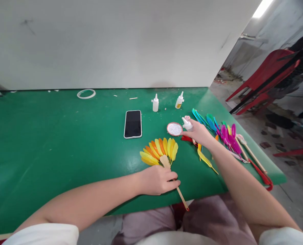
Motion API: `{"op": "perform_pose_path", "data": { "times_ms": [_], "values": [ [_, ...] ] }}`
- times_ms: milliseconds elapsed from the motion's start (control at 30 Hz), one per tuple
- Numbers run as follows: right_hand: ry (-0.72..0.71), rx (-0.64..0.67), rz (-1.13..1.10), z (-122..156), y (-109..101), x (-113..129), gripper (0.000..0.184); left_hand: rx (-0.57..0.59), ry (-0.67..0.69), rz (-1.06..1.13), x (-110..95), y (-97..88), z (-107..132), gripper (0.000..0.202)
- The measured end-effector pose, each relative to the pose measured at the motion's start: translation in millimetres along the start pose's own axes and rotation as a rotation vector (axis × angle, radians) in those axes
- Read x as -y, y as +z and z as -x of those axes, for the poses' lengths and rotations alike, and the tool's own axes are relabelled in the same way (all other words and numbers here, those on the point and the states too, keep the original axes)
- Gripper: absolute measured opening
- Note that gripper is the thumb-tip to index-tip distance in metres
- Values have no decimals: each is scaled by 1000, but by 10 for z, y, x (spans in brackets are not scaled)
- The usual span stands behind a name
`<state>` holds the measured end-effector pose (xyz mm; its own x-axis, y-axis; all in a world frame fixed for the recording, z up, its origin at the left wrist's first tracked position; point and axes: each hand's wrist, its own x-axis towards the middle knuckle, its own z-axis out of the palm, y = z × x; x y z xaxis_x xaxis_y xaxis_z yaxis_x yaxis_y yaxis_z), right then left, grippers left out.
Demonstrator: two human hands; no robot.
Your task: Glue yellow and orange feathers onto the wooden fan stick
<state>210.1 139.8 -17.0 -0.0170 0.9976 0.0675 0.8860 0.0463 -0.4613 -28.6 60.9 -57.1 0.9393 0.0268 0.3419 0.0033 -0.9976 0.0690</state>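
Observation:
My left hand is closed on the wooden handle of a feather fan. Yellow and orange feathers spread from the fan's head, which lies on the green table, and the handle's end points toward my lap. My right hand grips a small white squeeze bottle, tilted with its nozzle toward the upper left. Just left of that bottle is a round, red-rimmed dish with white contents. Red feathers and a yellow feather lie below my right hand.
Two more white bottles stand near the wall. A phone lies left of the dish, and a tape ring lies farther left. Blue and magenta feathers and wooden sticks lie by the table's right edge. A red chair stands beyond.

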Motion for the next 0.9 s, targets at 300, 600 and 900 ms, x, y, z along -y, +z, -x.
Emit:
{"op": "perform_pose_path", "data": {
  "times_ms": [300,600,900],
  "values": [
    [-270,222,196,-305,260,15,43,-45,27,-18,-40,22,-1,21],
    [-210,147,170,-321,114,72,48,-36,1,-4,11,64,-71,24],
    [-205,57,-2,-278,-28,282,44,-10,9,-73,326,149,-285,24]
  ]
}}
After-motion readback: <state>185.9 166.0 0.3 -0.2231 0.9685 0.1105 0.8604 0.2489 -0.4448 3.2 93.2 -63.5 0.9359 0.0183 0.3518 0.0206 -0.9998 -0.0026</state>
